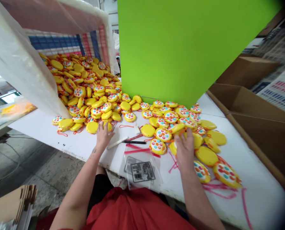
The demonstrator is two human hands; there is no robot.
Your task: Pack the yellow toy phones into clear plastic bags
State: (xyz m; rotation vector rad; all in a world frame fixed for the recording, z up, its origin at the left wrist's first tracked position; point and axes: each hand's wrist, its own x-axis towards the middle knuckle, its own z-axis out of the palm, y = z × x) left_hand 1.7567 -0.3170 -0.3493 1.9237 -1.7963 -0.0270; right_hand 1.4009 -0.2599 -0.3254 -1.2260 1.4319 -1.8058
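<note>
My left hand (103, 135) reaches to the front edge of a large heap of yellow oval toys (79, 92). Its fingers are spread and touch a plain-backed yellow toy (92, 127). On the right, my right hand (185, 147) lies with fingers apart over a second group of these toys, against a yellow toy (173, 147); its fingertips are partly hard to make out. Some toys show white faces with red, orange and blue dots, such as this spotted toy (163, 134); others lie with smooth yellow backs up.
A tipped woven sack with a whitish lining (32, 64) spills the heap. A tall green panel (176, 48) stands behind. Between my hands lie a black pen (134, 142), a white stick (117, 142) and clear zip bags (142, 171). Cardboard boxes (264, 137) stand at right.
</note>
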